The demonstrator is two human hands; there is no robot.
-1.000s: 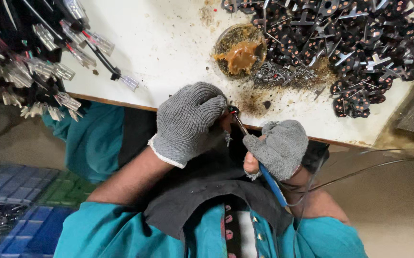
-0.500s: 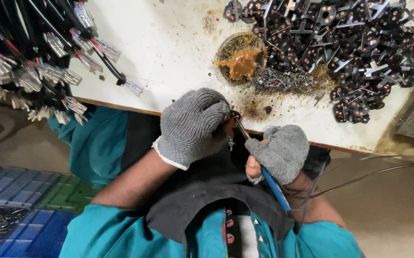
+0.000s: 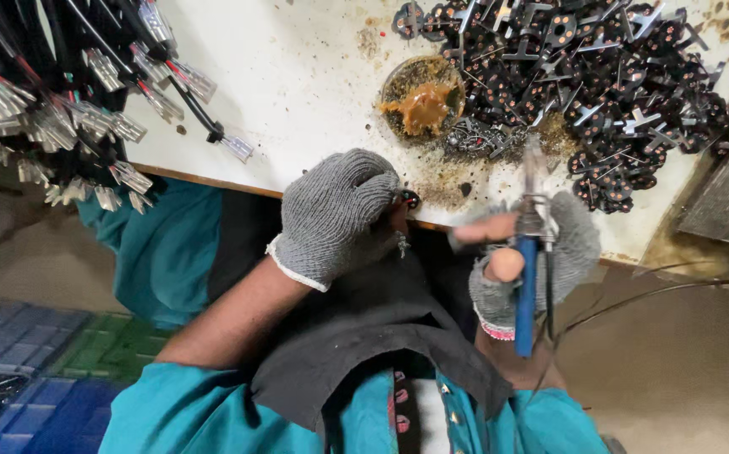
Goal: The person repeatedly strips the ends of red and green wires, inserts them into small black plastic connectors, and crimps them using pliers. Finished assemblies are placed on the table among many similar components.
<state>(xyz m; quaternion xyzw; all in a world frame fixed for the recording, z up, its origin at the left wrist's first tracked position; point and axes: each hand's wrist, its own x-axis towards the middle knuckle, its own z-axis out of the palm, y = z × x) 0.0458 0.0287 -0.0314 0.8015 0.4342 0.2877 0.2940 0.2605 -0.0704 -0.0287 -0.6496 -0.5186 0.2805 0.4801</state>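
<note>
- Your left hand [image 3: 339,214], in a grey knit glove, is curled into a fist at the table [image 3: 297,76] edge, pinching a small dark part [image 3: 409,200] between the fingertips; a bit of metal hangs just under the hand.
- Your right hand [image 3: 533,252], in a fingerless grey glove, is wrapped round a blue-handled iron [image 3: 527,277], bare thumb and forefinger gripping the handle.
- The iron stands nearly upright in the picture, its metal tip [image 3: 533,164] pointing up over the table, blurred, near the edge of the parts pile and apart from the part in your left hand.
- A thin dark cord [image 3: 650,294] runs off from the iron to the right.
- A small round tin [image 3: 398,80] sits on the table just above your left hand. It holds a lump of brown paste [image 3: 423,108], and its rim is caked in brown residue.
- Brown stains and crumbs spread over the white tabletop below and beside the tin.
- Right of the tin lies a big loose pile of black parts [image 3: 617,84] with copper dots, not in any container.
- At the table's left end lies a bundle of black cables [image 3: 62,92] with clear plastic end pieces.
- Blue and green crates [image 3: 45,370] stand on the floor at lower left; what one holds at the far left is too dim to tell.
</note>
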